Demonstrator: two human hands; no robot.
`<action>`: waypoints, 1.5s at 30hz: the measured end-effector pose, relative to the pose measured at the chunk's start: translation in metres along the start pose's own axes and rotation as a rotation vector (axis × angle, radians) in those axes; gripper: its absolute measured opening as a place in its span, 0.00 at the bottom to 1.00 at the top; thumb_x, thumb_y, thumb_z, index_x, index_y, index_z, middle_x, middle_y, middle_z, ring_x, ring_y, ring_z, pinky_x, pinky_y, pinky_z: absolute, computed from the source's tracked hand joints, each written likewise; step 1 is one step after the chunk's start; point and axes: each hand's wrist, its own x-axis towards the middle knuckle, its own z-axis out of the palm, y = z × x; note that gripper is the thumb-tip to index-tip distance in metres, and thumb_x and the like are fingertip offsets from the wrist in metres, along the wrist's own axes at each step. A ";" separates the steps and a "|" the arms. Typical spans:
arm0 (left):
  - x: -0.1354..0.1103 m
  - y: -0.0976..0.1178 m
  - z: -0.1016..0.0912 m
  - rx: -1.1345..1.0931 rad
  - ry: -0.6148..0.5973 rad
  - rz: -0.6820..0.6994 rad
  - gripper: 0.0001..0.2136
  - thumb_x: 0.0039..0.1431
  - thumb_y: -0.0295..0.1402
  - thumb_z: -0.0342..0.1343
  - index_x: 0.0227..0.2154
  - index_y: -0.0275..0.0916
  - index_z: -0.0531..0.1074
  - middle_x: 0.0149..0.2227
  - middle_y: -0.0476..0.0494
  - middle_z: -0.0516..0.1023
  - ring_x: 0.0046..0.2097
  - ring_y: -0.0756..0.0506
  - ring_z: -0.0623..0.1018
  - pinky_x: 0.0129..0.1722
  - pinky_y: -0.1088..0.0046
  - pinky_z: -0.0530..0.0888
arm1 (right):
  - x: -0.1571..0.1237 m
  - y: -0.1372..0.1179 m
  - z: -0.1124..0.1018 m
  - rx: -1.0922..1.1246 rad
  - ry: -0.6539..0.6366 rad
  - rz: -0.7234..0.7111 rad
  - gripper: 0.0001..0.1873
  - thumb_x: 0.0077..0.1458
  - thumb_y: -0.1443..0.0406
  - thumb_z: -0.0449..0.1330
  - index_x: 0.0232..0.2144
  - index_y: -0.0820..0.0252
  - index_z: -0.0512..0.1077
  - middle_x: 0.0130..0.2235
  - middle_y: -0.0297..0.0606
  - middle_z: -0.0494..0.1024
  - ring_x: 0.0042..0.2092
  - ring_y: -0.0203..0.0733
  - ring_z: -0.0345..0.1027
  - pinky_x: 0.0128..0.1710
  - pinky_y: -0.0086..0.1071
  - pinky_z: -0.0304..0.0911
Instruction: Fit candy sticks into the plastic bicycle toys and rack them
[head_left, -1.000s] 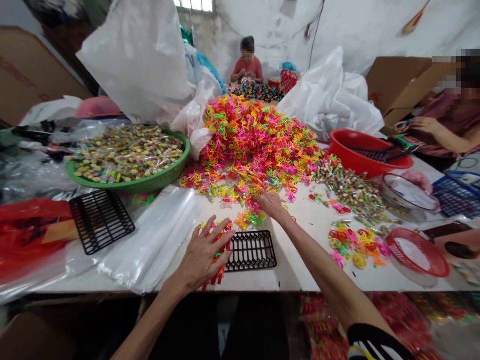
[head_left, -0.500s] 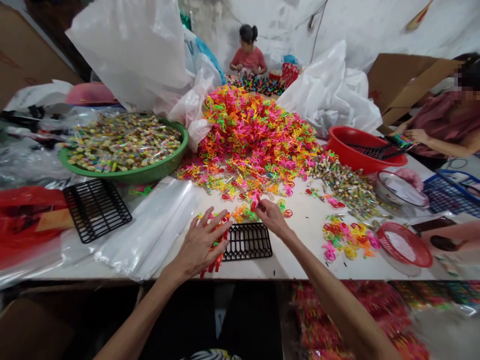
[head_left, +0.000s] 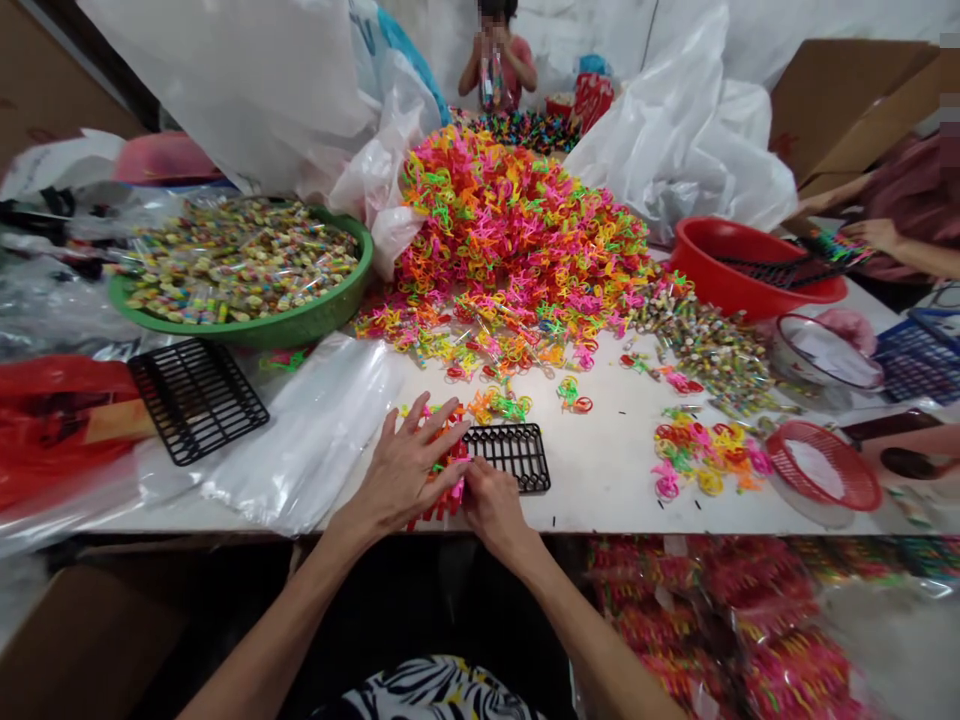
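Observation:
My left hand (head_left: 409,465) lies with spread fingers over a red plastic rack (head_left: 439,500) threaded with coloured loops, and it seems to hold the rack. Against the rack's near side, my right hand (head_left: 491,510) pinches a pink plastic loop (head_left: 460,472). Just beyond both hands is a black plastic grid rack (head_left: 514,457), bare of loops. A large heap of neon plastic loops (head_left: 517,240) rises on the white table (head_left: 622,480), with loose loops scattered toward my hands.
A green basin (head_left: 300,330) of wrapped sweets and a black rack (head_left: 196,400) stand left, beside clear plastic sheets (head_left: 307,430). Right are a red basin (head_left: 750,270), a pile of loops (head_left: 705,455) and a red basket (head_left: 825,465). Co-workers sit at the far end (head_left: 495,60) and right (head_left: 877,235).
My right hand has moved back from the loose loops to the red rack, bringing a pink loop. The view has tilted downward. The far person now holds up a clear package.

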 end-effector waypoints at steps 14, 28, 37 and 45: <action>-0.003 -0.001 -0.002 0.017 0.050 -0.001 0.21 0.57 0.44 0.45 0.54 0.50 0.62 0.61 0.49 0.56 0.62 0.34 0.52 0.53 0.50 0.60 | 0.113 0.081 -0.106 -0.537 -0.216 -0.052 0.12 0.54 0.69 0.51 0.32 0.58 0.75 0.42 0.43 0.72 0.42 0.45 0.67 0.36 0.32 0.56; -0.002 -0.002 0.002 0.027 0.041 -0.004 0.21 0.57 0.45 0.44 0.54 0.49 0.62 0.61 0.49 0.55 0.62 0.34 0.51 0.52 0.51 0.60 | 0.041 0.077 -0.054 0.804 0.101 0.264 0.10 0.38 0.62 0.63 0.25 0.63 0.70 0.24 0.31 0.70 0.26 0.34 0.62 0.27 0.28 0.57; -0.001 -0.002 0.001 0.035 0.066 0.005 0.21 0.57 0.43 0.46 0.54 0.49 0.62 0.61 0.49 0.56 0.62 0.36 0.51 0.53 0.53 0.60 | 0.057 0.040 -0.015 0.633 0.164 0.156 0.05 0.42 0.64 0.60 0.23 0.60 0.68 0.24 0.30 0.70 0.26 0.35 0.62 0.27 0.27 0.57; -0.001 -0.003 0.002 0.067 0.081 0.012 0.25 0.56 0.42 0.46 0.58 0.49 0.54 0.61 0.48 0.56 0.62 0.36 0.51 0.56 0.51 0.54 | 0.055 0.024 -0.001 0.020 0.188 0.086 0.09 0.54 0.65 0.52 0.34 0.63 0.70 0.35 0.43 0.73 0.34 0.40 0.67 0.33 0.30 0.59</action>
